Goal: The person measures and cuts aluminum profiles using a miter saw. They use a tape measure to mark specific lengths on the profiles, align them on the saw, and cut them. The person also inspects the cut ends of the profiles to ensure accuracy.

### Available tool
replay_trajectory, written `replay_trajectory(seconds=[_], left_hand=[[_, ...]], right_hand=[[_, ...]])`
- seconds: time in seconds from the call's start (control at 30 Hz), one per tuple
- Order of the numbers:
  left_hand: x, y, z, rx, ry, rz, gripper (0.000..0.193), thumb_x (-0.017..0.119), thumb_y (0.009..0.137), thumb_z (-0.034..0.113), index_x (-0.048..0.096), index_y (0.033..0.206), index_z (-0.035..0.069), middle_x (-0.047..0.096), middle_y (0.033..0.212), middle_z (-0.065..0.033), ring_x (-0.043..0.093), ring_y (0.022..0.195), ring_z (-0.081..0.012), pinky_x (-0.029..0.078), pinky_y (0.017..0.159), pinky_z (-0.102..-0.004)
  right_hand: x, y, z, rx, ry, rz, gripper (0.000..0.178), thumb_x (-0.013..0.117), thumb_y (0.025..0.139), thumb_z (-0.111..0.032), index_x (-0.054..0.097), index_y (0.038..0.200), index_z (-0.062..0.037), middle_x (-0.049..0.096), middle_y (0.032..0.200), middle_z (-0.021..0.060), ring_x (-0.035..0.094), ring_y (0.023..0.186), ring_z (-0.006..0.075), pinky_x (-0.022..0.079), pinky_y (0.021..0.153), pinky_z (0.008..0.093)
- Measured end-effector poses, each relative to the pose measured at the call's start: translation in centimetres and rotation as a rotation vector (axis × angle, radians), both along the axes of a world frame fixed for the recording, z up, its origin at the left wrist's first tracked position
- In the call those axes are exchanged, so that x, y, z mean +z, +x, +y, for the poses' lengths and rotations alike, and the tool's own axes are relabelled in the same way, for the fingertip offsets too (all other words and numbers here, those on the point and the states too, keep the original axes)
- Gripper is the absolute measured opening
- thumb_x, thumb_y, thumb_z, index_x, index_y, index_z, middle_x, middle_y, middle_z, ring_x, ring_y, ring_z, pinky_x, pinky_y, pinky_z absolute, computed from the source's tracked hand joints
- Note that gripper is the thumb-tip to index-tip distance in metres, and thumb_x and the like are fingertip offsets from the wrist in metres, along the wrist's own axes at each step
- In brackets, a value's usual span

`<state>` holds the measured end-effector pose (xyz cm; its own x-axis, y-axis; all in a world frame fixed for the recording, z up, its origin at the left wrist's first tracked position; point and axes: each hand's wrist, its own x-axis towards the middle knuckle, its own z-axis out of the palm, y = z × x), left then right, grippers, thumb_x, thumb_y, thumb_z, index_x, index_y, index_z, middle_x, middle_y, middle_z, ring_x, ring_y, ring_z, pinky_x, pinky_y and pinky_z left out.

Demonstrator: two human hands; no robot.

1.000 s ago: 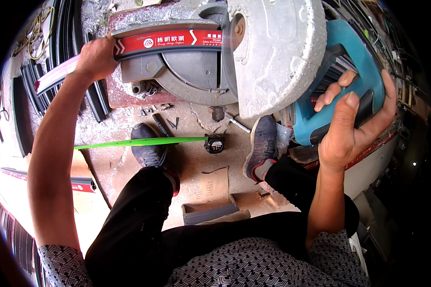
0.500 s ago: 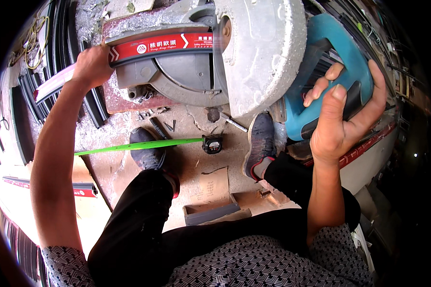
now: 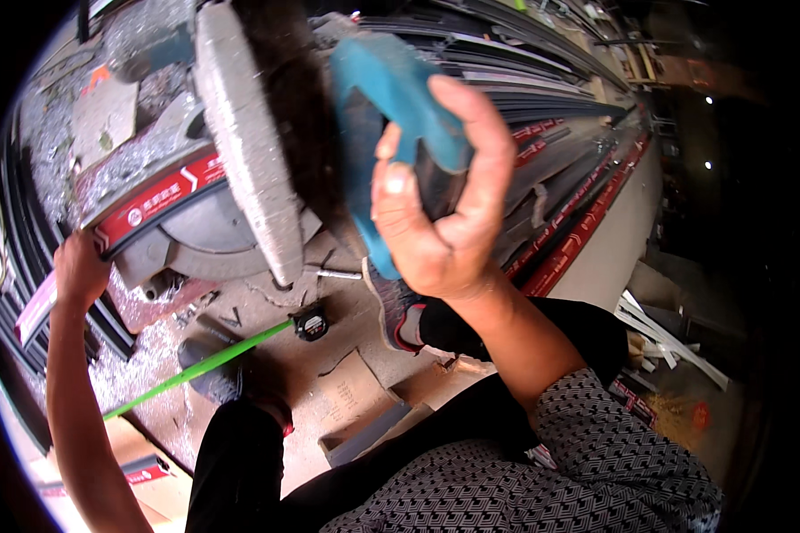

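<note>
A long dark profile with a red printed film (image 3: 164,201) lies across the grey base (image 3: 209,242) of a miter saw. My left hand (image 3: 82,268) is closed around the profile at the base's left side, and the free end sticks out beyond my fist. My right hand (image 3: 444,218) wraps round the saw's teal handle (image 3: 391,78), fingers through its opening. The saw's dusty pale guard (image 3: 251,151) appears nearly edge-on above the profile and hides part of it. Behind the guard the saw head is dark and blurred; the blade's contact with the profile cannot be made out.
Between my feet lies a black tape measure (image 3: 311,322) with its green tape (image 3: 212,360) drawn out leftward. A white marker (image 3: 333,274) and a cardboard piece (image 3: 351,386) are on the floor. Many dark profiles (image 3: 524,84) lie at the right, more at the left.
My view has turned to the right, so the scene sits further left. The guard has gone from broadside to nearly edge-on. Both hands keep their grips.
</note>
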<state>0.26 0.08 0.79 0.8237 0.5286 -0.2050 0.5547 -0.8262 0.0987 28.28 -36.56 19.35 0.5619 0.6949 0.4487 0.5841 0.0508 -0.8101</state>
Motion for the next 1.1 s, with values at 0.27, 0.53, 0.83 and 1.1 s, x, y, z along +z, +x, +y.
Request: replay_trajectory(seconds=[0.27, 0.53, 0.83, 1.1], left_hand=[[-3.0, -1.8, 1.5, -0.009, 0.027, -0.018, 0.042, 0.072, 0.075, 0.006, 0.061, 0.115, 0.000, 0.066, 0.106, -0.0236, 0.062, 0.103, -0.0455, 0.047, 0.092, -0.0545], [-4.6, -2.5, 2.5, -0.024, 0.061, -0.036, 0.046, 0.074, 0.072, 0.005, 0.060, 0.116, 0.001, 0.066, 0.104, -0.0221, 0.062, 0.101, -0.0458, 0.049, 0.090, -0.0539], [-4.2, -2.1, 2.2, -0.024, 0.048, -0.032, 0.043, 0.074, 0.074, 0.006, 0.060, 0.114, 0.001, 0.066, 0.103, -0.0231, 0.062, 0.100, -0.0466, 0.049, 0.089, -0.0550], [-5.5, -3.0, 3.3, -0.028, 0.058, -0.026, 0.049, 0.074, 0.072, 0.005, 0.059, 0.119, 0.001, 0.066, 0.104, -0.0222, 0.062, 0.101, -0.0461, 0.048, 0.090, -0.0549]], right_hand=[[-0.7, 0.1, -0.3, 0.047, 0.027, -0.116, 0.061, 0.061, 0.095, 0.006, 0.036, 0.151, 0.0017, 0.045, 0.144, 0.0145, 0.060, 0.103, 0.0157, 0.053, 0.092, 0.0307], [-1.0, -0.1, -0.5, -0.006, -0.005, -0.193, 0.063, 0.062, 0.092, 0.008, 0.037, 0.150, 0.0015, 0.047, 0.144, 0.0151, 0.062, 0.102, 0.0159, 0.054, 0.091, 0.0309], [-1.3, -0.2, -0.7, -0.002, 0.006, -0.197, 0.063, 0.062, 0.091, 0.009, 0.038, 0.149, 0.0013, 0.047, 0.144, 0.0154, 0.062, 0.101, 0.0165, 0.054, 0.090, 0.0312], [-1.5, -0.4, -0.7, 0.000, 0.013, -0.190, 0.062, 0.062, 0.092, 0.008, 0.038, 0.149, 0.0012, 0.047, 0.144, 0.0155, 0.062, 0.102, 0.0164, 0.054, 0.091, 0.0319]])
